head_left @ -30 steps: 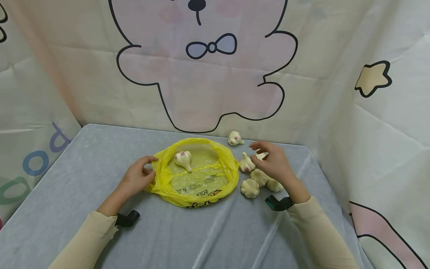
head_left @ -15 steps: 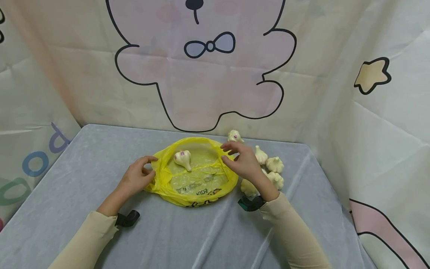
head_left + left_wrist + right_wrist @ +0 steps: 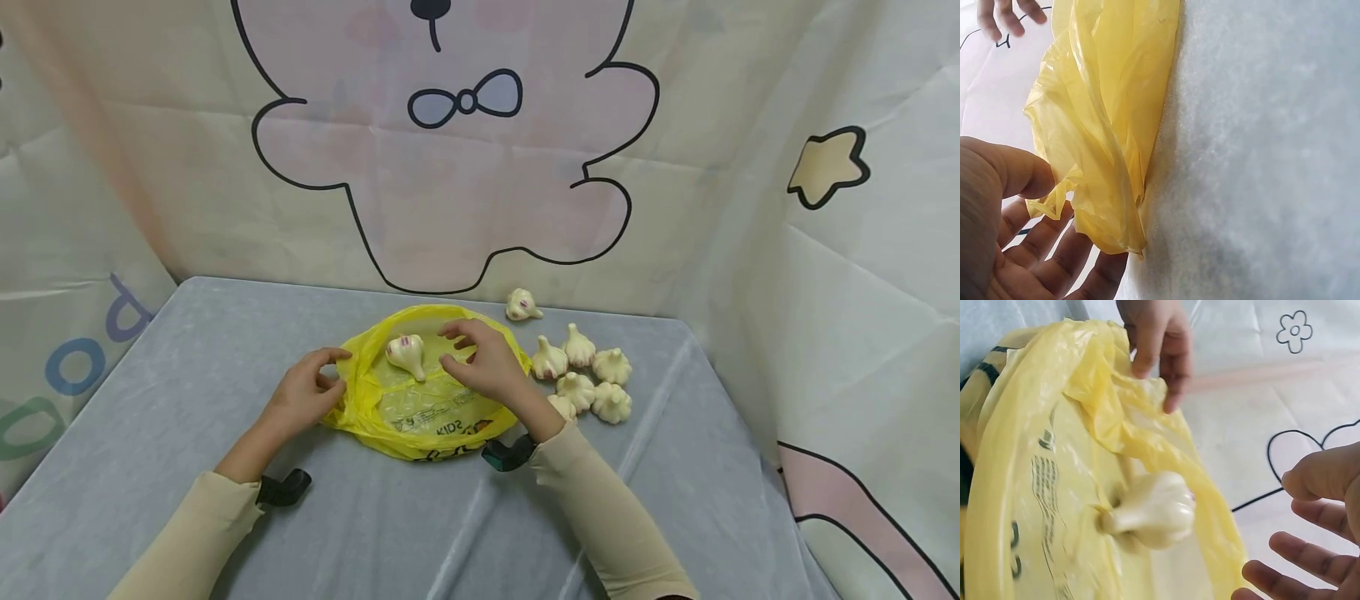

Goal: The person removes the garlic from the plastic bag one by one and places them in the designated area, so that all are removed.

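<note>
A yellow plastic bag [image 3: 442, 450] lies with its mouth spread wide on the table. Inside it, towards the left, rests one white garlic bulb [image 3: 406, 357] with purple streaks. My left hand [image 3: 306, 390] pinches the bag's left rim; in the left wrist view the thumb [image 3: 1025, 172] and fingers close on the crumpled plastic. Over the bag's right part hovers my right hand [image 3: 487, 362], fingers spread and holding nothing, to the right of that bulb. In the right wrist view the same bulb [image 3: 1159, 511] shows apart from the fingers [image 3: 1297, 550].
Several garlic bulbs [image 3: 576, 390] cluster just right of the bag, partly behind the right wrist. Another bulb [image 3: 522, 305] sits alone near the table's back edge. A grey cloth covers the table [image 3: 360, 533], and a printed curtain [image 3: 712, 208] hangs behind it.
My right hand has moved left, from over the garlic cluster to over the bag, still without anything in it. The left hand and the bag have stayed put.
</note>
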`<state>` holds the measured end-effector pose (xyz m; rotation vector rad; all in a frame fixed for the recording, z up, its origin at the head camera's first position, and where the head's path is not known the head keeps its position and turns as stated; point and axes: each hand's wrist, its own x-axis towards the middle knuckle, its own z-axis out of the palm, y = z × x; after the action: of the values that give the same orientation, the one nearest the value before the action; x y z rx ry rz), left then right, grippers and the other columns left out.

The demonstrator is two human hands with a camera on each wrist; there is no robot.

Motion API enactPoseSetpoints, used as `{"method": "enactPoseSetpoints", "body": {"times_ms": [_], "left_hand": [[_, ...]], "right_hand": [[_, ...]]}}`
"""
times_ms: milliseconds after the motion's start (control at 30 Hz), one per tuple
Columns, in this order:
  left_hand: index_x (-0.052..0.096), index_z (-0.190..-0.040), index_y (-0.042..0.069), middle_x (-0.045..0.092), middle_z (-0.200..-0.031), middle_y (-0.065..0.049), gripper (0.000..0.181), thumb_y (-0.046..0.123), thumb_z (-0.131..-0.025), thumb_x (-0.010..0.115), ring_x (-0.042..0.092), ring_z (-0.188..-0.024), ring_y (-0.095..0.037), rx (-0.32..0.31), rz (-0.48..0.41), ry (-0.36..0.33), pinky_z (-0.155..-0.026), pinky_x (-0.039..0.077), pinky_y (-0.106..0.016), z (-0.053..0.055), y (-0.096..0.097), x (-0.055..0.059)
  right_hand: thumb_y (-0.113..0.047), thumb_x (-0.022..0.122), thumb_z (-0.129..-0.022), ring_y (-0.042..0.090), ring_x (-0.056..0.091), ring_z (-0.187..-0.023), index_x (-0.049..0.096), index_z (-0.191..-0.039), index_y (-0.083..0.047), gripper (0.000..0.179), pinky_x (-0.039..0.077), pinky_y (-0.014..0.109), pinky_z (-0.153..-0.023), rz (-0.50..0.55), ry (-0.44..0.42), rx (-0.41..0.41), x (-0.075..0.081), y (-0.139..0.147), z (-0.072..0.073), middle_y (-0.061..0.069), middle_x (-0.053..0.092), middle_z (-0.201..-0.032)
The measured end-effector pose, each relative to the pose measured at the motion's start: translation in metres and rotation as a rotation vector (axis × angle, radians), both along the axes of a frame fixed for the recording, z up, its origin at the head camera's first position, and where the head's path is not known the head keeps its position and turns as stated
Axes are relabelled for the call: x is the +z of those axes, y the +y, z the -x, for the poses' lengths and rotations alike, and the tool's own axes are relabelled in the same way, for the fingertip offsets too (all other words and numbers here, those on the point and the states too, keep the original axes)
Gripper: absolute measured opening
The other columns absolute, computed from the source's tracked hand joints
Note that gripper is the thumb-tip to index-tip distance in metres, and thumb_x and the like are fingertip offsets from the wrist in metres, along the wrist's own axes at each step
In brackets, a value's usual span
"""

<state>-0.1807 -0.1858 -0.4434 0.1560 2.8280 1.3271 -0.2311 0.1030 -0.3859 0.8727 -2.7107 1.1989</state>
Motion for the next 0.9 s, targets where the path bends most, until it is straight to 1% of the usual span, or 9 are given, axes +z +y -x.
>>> {"method": "enactPoseSetpoints", "body": {"times_ms": [67,167,333,433,633,900], "left_hand": [[0.048,-0.135,0.009,0.045,-0.139,-0.022,0.043,0.012,-0.093,0.054,0.065,-0.099,-0.033,0.001,0.000,-0.001,-0.066,0.054,-0.032,0.000,0.000,0.000],[0.048,-0.135,0.009,0.045,-0.139,-0.022,0.043,0.012,-0.093,0.054,0.065,-0.099,-0.033,0.005,0.002,-0.001,-0.066,0.054,-0.032,0.001,-0.001,0.000],[0.049,-0.135,0.009,0.046,-0.139,-0.021,0.043,0.012,-0.093,0.055,0.065,-0.098,-0.033,0.005,0.002,0.006,-0.066,0.054,-0.031,0.002,-0.002,-0.001],[0.049,-0.135,0.009,0.046,-0.138,-0.022,0.043,0.012,-0.093,0.055,0.065,-0.098,-0.033,0.001,-0.003,0.011,-0.066,0.055,-0.032,0.002,-0.003,-0.002],[0.049,-0.135,0.007,0.046,-0.137,-0.023,0.043,0.012,-0.093,0.055,0.065,-0.098,-0.034,-0.002,-0.009,0.013,-0.066,0.055,-0.032,0.001,-0.003,-0.001],[0.049,-0.134,0.008,0.047,-0.137,-0.023,0.043,0.013,-0.093,0.056,0.065,-0.097,-0.033,-0.003,-0.009,0.019,-0.065,0.054,-0.031,0.002,-0.002,-0.003]], "right_hand": [[-0.017,0.066,-0.087,0.032,0.064,-0.102,0.063,-0.119,-0.011,0.033,0.055,0.044,-0.079,-0.025,-0.005,0.020,-0.002,-0.008,0.003,0.010,0.062,-0.118],[-0.019,0.066,-0.087,0.029,0.062,-0.104,0.064,-0.120,-0.011,0.034,0.054,0.040,-0.082,-0.080,-0.002,0.037,-0.005,-0.019,0.008,0.009,0.061,-0.121],[-0.027,0.067,-0.086,0.025,0.060,-0.107,0.064,-0.121,-0.019,0.036,0.050,0.036,-0.085,-0.214,0.049,0.032,-0.010,-0.035,0.016,0.001,0.061,-0.125],[-0.030,0.066,-0.086,0.022,0.060,-0.109,0.063,-0.122,-0.021,0.037,0.050,0.035,-0.088,-0.269,0.059,0.028,-0.014,-0.040,0.020,0.000,0.061,-0.126],[-0.028,0.066,-0.087,0.019,0.057,-0.114,0.064,-0.119,-0.021,0.033,0.049,0.036,-0.093,-0.272,0.004,0.036,-0.020,-0.047,0.026,0.001,0.058,-0.127],[-0.027,0.067,-0.087,0.015,0.055,-0.113,0.065,-0.114,-0.022,0.028,0.046,0.032,-0.098,-0.321,0.035,0.048,-0.028,-0.053,0.031,-0.001,0.060,-0.123]]}}
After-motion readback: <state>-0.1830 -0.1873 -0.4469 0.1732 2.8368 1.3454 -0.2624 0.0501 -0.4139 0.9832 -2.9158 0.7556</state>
